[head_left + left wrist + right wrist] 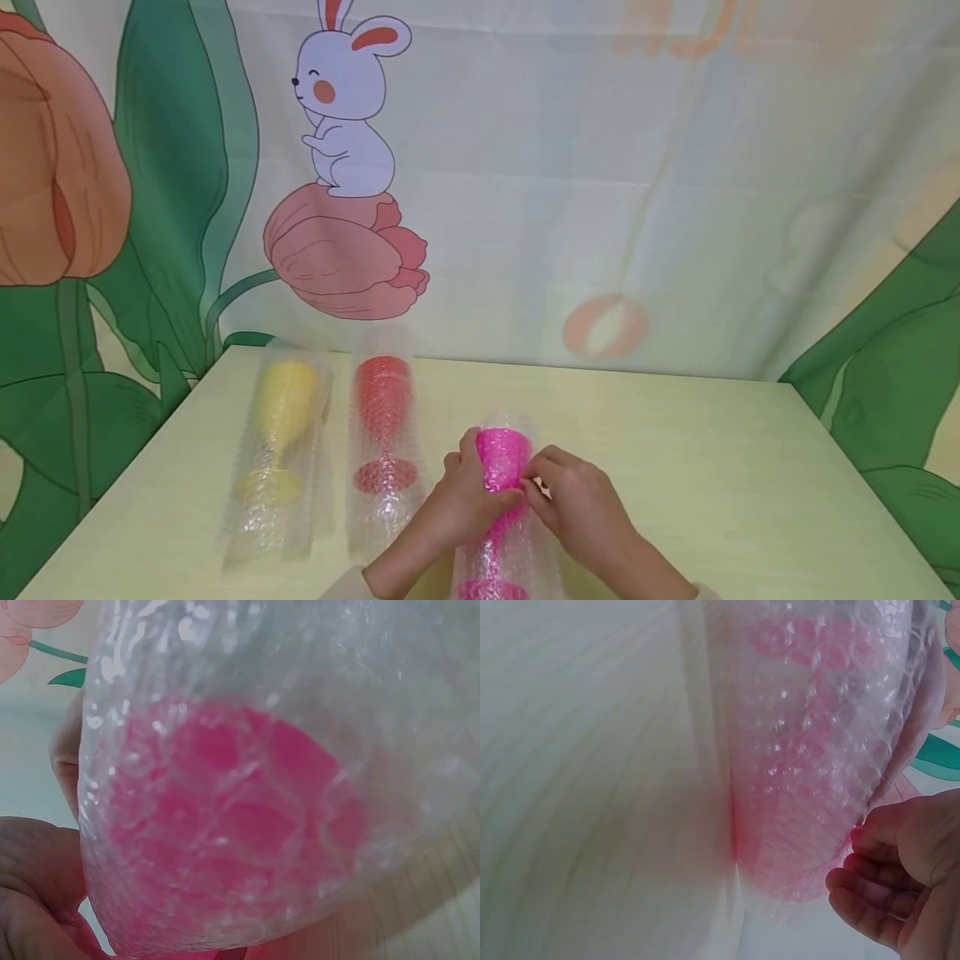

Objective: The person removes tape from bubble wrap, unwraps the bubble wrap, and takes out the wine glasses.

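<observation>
A pink goblet (504, 454) lies near the front of the table inside bubble wrap (543, 558), its cup end pointing away and its base toward me. My left hand (468, 500) grips the wrapped cup from the left, thumb across the top. From the right, my right hand (581, 504) pinches the bubble wrap at the cup's side between thumb and fingertips. The wrist views show the pink cup (232, 817) blurred through the plastic, and my right hand (900, 870) with its fingers curled at the wrap's edge.
To the left, a red goblet (384, 396) and a yellow goblet (287, 400) lie side by side, each in its own bubble wrap. The light table (712, 467) backs onto a printed curtain (510, 167) with tulips and a rabbit.
</observation>
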Available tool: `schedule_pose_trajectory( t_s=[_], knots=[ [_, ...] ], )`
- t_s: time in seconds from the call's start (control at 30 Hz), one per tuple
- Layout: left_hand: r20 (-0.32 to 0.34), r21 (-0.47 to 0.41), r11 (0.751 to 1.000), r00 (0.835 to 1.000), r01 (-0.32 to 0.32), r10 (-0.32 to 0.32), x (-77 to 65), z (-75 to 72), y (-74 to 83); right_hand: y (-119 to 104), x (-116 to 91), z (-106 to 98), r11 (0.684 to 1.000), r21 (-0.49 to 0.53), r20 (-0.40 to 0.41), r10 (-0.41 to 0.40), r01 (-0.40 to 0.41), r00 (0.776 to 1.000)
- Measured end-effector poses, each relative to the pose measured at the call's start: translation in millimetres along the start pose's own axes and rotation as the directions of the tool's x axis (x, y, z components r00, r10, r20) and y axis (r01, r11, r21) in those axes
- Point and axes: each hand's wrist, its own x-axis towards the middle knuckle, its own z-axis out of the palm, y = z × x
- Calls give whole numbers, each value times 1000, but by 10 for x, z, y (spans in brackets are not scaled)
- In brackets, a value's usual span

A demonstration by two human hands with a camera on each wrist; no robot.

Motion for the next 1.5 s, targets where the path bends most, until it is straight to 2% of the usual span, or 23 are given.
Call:
schedule_pose_trajectory(
  t_s=[0.13, 0.33, 0.5, 0.67, 0.9, 1.13, 1.5],
  knots=[
    [-1, 8, 1000, 1000, 11, -11, 3, 4, 0, -24, 5, 19, 998, -37, -35, -42, 41, 998],
    [-7, 2, 1000, 1000, 13, -13, -3, 5, 0, -37, 39, 27, 997, 36, 14, 71, -71, 997],
    [-5, -10, 1000, 1000, 15, -15, -5, 2, -4, -26, 77, 21, 977, 127, 59, 166, -173, 984],
    [-4, -24, 1000, 1000, -1, 1, -7, -8, -17, -3, 93, 19, 959, 216, 62, 174, -184, 983],
    [-3, -33, 999, 1000, -7, 7, 0, -6, -42, 4, 87, 20, 939, 273, 65, 200, -210, 978],
    [-3, -30, 999, 1000, -12, 12, -4, -10, -41, -68, 124, 18, 942, 231, 72, 234, -244, 970],
    [-5, -13, 999, 999, -45, 45, -1, -17, -44, -160, 164, 21, 976, 86, 31, 200, -202, 979]
  ],
)
